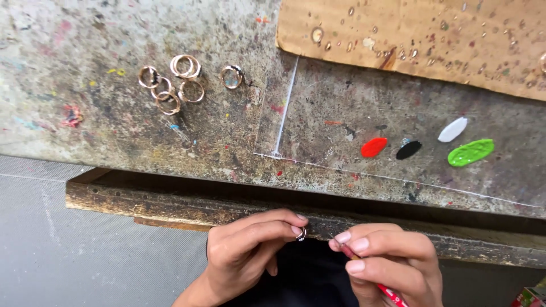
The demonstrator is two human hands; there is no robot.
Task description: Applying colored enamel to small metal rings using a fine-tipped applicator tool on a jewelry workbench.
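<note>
Pinched between thumb and fingertips of the left hand is a small ring, held at the lower middle of the view just below the front edge of the counter. Close beside it, the right hand has its grip pressed together on a thin red-handled brush; the brush tip points toward the ring and lies just beside it, though whether it touches cannot be told. Judged from this pose, the step in hand is painting fine detail on the held ring, and the next move seems to call for a steady left pinch and a small, controlled stroke.

Farther off, on the counter right of centre, lie four paint blobs in a row: red paint, black paint, white paint and green paint. At upper left sits a cluster of rings, with one separate ring near it to the right. A cardboard sheet, spotted with droplets, covers the far right corner.
</note>
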